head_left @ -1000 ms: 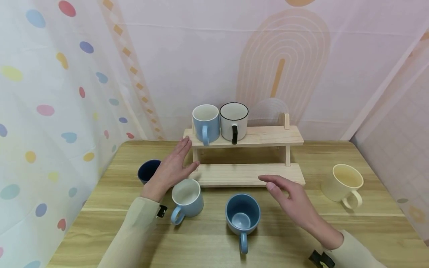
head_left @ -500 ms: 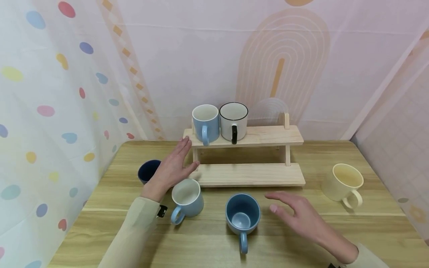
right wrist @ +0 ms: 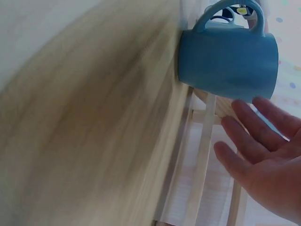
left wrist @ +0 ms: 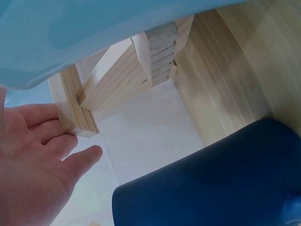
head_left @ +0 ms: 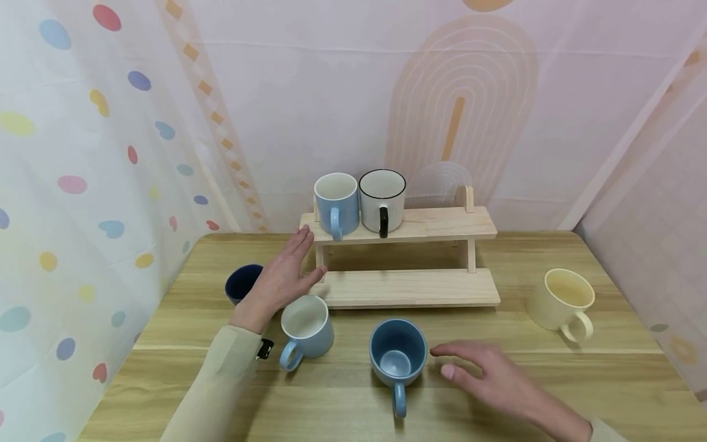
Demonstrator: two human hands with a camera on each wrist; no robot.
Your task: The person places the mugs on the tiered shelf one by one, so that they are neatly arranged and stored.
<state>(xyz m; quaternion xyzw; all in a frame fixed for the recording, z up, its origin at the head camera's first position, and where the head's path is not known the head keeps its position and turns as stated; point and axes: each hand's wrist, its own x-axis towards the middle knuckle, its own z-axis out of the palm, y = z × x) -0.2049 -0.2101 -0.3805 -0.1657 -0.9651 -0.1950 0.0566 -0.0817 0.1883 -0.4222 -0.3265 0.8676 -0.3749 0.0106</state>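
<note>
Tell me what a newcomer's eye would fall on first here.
Probably the pale wooden two-tier rack in the middle of the head view, a light blue mug and a black-rimmed white mug side by side on its upper shelf. Next, the mid-blue mug in front of it, near the right hand.

We see that the right hand (head_left: 494, 377) has come down and towards us: a second ago its fingertips overlapped the shelf (head_left: 405, 288) from our view, and now they are just beside the dark blue mug (head_left: 396, 347) (whether they touch it, we cannot tell). Less of that arm's sleeve (head_left: 604, 431) shows, and the black wrist device has left our head view, which has itself shifted very slightly.
</note>
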